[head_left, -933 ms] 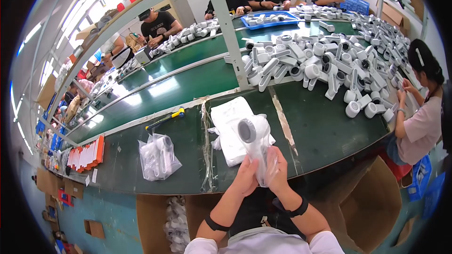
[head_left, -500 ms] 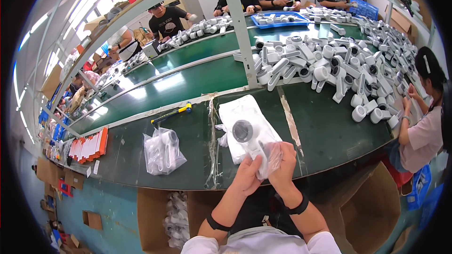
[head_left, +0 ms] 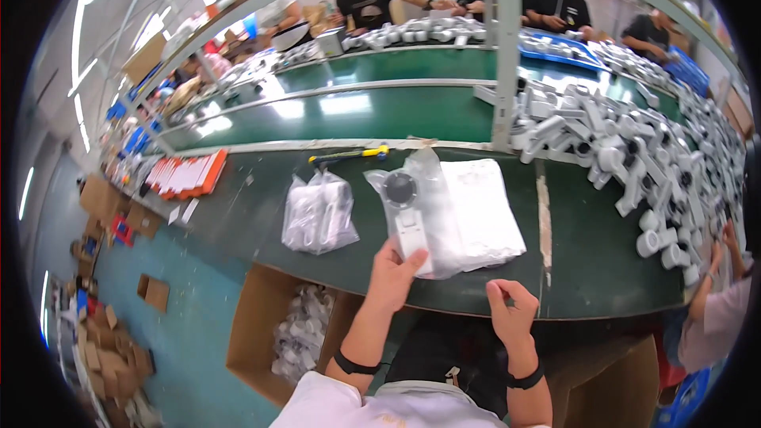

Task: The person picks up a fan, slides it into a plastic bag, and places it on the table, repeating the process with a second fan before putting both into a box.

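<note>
My left hand [head_left: 393, 276] is closed around the lower handle of a white handheld fan [head_left: 411, 231] with a round grey head. A clear plastic bag [head_left: 436, 210] lies about the fan; whether the fan is inside or on top of it, I cannot tell. Under the bag's right side is a stack of flat white bags [head_left: 485, 210]. My right hand [head_left: 514, 313] hovers at the table's front edge, fingers curled and thumb bent in, with nothing visible in it. To the left sits a clear bag of white fans [head_left: 320, 214].
A yellow-and-black hammer [head_left: 349, 156] lies behind the bags. Orange-and-white cards [head_left: 188, 174] fan out at far left. Many loose white fans [head_left: 618, 154] are heaped at right. A carton [head_left: 258, 333] of bagged pieces stands below the table. Several people work across the belt and at right.
My right hand has let go and drawn back toward the table edge. My left hand has moved left with the fan. The view has turned, shifting the scene.
</note>
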Demonstrator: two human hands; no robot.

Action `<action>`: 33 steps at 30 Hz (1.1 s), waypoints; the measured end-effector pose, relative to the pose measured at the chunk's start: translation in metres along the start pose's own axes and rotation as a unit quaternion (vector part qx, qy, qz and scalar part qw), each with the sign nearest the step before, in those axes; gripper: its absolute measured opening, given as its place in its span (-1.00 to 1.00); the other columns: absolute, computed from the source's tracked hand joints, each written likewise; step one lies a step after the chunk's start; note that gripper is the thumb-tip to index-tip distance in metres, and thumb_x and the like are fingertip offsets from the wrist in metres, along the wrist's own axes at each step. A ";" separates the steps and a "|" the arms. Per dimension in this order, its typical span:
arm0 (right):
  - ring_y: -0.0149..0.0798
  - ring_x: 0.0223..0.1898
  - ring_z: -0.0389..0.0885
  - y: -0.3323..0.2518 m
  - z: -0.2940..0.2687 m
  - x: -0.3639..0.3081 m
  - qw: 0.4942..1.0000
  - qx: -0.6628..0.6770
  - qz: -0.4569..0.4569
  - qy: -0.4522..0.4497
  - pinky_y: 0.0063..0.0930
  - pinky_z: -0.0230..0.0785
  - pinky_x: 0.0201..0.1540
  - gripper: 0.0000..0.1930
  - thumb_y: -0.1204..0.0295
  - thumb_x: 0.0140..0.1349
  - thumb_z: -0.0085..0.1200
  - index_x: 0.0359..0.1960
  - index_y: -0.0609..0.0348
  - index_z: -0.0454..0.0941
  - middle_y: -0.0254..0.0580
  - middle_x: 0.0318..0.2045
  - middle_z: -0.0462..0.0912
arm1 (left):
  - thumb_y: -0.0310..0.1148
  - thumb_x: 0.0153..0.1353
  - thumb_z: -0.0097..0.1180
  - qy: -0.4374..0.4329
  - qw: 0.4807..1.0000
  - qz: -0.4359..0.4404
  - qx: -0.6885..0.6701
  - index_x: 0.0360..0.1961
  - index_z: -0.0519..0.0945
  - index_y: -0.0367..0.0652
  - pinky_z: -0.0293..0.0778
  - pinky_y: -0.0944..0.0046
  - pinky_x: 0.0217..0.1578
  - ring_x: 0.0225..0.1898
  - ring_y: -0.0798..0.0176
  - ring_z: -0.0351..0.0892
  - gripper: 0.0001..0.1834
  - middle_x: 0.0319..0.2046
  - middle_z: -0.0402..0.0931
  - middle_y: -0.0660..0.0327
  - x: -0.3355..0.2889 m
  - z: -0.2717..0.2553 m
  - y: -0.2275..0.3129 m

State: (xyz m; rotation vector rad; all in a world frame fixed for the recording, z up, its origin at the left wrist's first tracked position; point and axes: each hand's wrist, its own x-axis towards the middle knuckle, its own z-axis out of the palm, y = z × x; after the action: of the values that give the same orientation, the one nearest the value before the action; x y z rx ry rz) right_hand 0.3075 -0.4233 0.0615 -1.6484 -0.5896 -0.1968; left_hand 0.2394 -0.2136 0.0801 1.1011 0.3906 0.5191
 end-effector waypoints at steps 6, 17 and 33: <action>-0.55 -0.58 0.40 0.046 -0.009 -0.014 0.987 -0.014 0.147 -0.056 -0.61 0.28 -0.49 -0.84 0.44 0.23 0.19 -0.37 0.34 0.63 -0.32 -0.62 0.55 | -0.54 0.16 0.25 0.265 0.910 0.209 0.242 -0.08 0.53 -0.31 0.52 0.35 -0.27 -0.29 0.39 0.58 -0.71 -0.24 0.61 0.21 -0.014 -0.112 0.086; -0.58 -0.56 0.42 0.059 -0.008 -0.017 0.990 -0.062 0.115 -0.044 -0.63 0.27 -0.47 -0.82 0.43 0.28 0.14 -0.37 0.35 0.61 -0.34 -0.60 0.59 | -0.32 0.01 0.32 0.446 0.699 0.100 0.551 -0.02 0.54 -0.35 0.44 0.06 -0.04 -0.09 -0.14 0.58 -0.50 -0.10 0.58 -0.12 0.024 -0.295 0.082; -0.31 -0.64 0.48 0.051 -0.004 -0.020 0.995 -0.093 0.041 -0.019 -0.48 0.31 -0.53 -0.89 0.48 0.19 0.20 -0.43 0.27 0.61 -0.16 -0.62 0.54 | -0.46 0.14 0.18 0.367 0.720 0.127 0.575 0.09 0.54 -0.26 0.52 0.29 -0.22 -0.26 0.21 0.59 -0.56 -0.09 0.59 0.08 0.032 -0.288 0.090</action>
State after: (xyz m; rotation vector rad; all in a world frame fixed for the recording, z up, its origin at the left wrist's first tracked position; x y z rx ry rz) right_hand 0.3157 -0.4356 0.0085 -1.8577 -0.5438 -0.1641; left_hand 0.0909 0.0491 0.0440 2.1588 1.4104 1.0143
